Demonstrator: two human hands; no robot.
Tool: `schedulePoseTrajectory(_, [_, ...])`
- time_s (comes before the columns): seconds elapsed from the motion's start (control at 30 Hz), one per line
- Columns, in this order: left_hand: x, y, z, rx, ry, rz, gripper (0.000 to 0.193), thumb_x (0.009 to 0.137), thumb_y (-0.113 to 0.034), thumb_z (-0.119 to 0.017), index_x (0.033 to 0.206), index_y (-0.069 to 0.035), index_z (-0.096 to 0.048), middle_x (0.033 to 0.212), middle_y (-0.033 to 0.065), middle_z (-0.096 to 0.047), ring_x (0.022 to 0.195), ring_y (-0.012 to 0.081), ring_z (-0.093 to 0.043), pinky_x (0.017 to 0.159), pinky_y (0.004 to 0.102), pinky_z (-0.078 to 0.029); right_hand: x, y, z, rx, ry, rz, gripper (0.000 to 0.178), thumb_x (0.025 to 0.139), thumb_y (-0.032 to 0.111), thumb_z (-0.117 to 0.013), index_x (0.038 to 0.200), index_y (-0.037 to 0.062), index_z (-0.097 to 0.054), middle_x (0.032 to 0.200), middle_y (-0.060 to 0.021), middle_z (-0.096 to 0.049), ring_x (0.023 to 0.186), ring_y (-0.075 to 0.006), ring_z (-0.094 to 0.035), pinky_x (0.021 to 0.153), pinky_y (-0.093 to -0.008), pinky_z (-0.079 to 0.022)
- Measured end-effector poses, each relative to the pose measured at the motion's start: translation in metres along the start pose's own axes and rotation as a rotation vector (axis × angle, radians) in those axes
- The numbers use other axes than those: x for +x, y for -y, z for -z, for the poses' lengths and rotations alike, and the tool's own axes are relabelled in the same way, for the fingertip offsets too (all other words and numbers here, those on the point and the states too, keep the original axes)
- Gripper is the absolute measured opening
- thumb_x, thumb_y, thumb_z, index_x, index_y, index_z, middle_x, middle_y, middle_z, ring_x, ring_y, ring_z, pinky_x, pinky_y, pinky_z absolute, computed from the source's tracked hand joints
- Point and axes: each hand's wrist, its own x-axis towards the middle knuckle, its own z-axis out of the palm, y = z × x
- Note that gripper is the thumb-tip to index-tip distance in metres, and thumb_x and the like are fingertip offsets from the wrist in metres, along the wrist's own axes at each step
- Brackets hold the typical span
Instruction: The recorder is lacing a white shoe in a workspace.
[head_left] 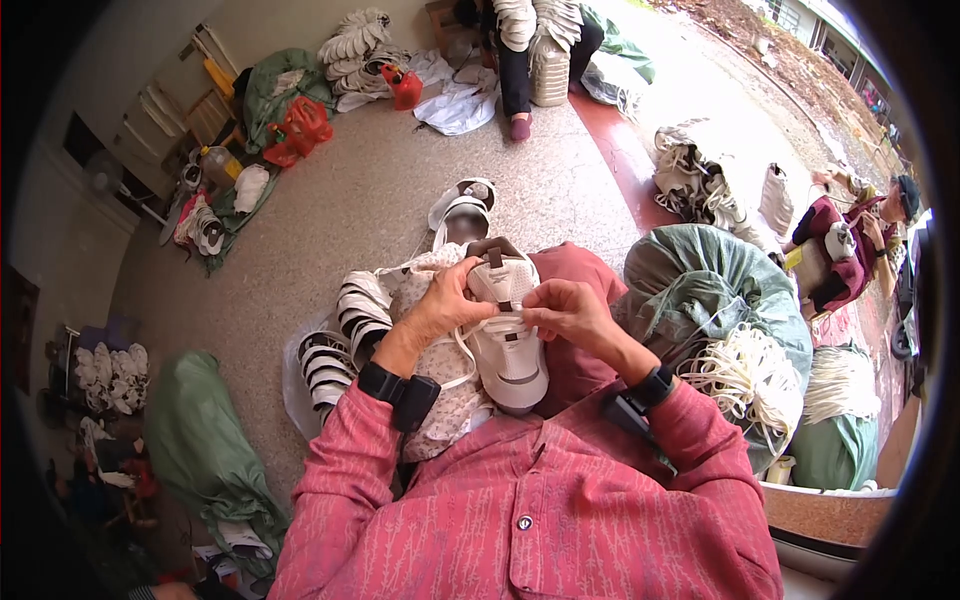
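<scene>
A white shoe upper [510, 357] with brown trim rests on my lap, its toe toward me. My left hand [440, 308] grips its left side, thumb laid across the lacing area. Over the eyelets, my right hand [572, 312] pinches a white shoelace [516, 306]; the fingers partly hide it. A loop of white lace [462, 362] hangs along the upper's left side. Stacked white uppers [362, 308] with dark gaps lie beside my left forearm. Just beyond my knees, another upper [466, 210] sits on the floor.
A green sack [720, 270] with a bundle of white laces [750, 380] stands at my right. Another green sack [200, 430] lies left. Red bags [300, 130] and piled uppers [355, 55] line the far wall. One person [518, 80] sits ahead; another [850, 240] sits at right.
</scene>
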Motion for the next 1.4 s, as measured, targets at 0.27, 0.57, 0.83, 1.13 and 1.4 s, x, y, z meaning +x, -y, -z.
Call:
schedulePoseTrajectory(0.27, [0.000, 0.013, -0.006, 0.149, -0.167, -0.109, 0.054, 0.067, -0.007, -0.074, 0.117, 0.001, -0.054, 0.093, 0.0039, -0.066, 0.083, 0.0083, -0.059, 0.075, 0.0251, -0.051, 0.009, 0.000, -0.010, -0.323, -0.159, 0.220, 0.008, 0.091, 0.010, -0.061, 0.090, 0.0027, -0.060, 0.073, -0.0025, -0.062, 0.065, -0.0085, -0.055, 0.059, -0.0266, -0.046])
schedulePoseTrajectory(0.57, [0.008, 0.030, 0.000, 0.217, -0.162, -0.160, 0.052, 0.065, -0.011, -0.074, 0.112, 0.000, -0.056, 0.091, 0.0057, -0.067, 0.081, 0.0106, -0.061, 0.073, 0.0271, -0.052, -0.030, 0.025, 0.029, -0.186, -0.297, -0.007, 0.033, 0.098, 0.033, -0.053, 0.088, 0.0018, -0.057, 0.066, -0.0023, -0.059, 0.051, -0.0100, -0.057, 0.043, -0.0224, -0.044])
schedulePoseTrajectory(0.83, [0.003, 0.029, -0.001, 0.208, -0.190, -0.146, 0.049, 0.065, -0.012, -0.072, 0.110, 0.000, -0.056, 0.090, 0.0055, -0.066, 0.078, 0.0096, -0.061, 0.070, 0.0261, -0.051, 0.010, -0.004, -0.018, -0.735, -0.155, 0.309, 0.030, 0.091, 0.033, -0.058, 0.085, 0.0041, -0.064, 0.072, -0.0171, -0.062, 0.066, -0.0280, -0.064, 0.060, -0.0409, -0.048])
schedulePoseTrajectory(1.13, [0.001, -0.019, -0.001, 0.011, 0.051, 0.163, 0.059, 0.088, -0.027, -0.061, 0.135, 0.001, -0.041, 0.110, 0.0061, -0.059, 0.096, 0.0109, -0.057, 0.080, 0.0263, -0.048, -0.051, 0.024, 0.148, 0.945, -0.366, 0.447, 0.017, 0.092, 0.012, -0.052, 0.103, 0.0006, -0.060, 0.088, -0.0066, -0.064, 0.074, -0.0125, -0.060, 0.062, -0.0270, -0.048])
schedulePoseTrajectory(1.4, [0.003, 0.016, 0.004, 0.084, -0.040, 0.003, 0.039, 0.098, -0.028, -0.053, 0.127, -0.003, -0.049, 0.116, 0.0023, -0.058, 0.106, 0.0088, -0.052, 0.091, 0.0243, -0.044, -0.122, -0.033, 0.303, 1.478, -0.450, 0.523, 0.011, 0.087, 0.001, -0.039, 0.077, 0.0059, -0.040, 0.069, -0.0029, -0.041, 0.056, -0.0124, -0.040, 0.056, -0.0282, -0.037])
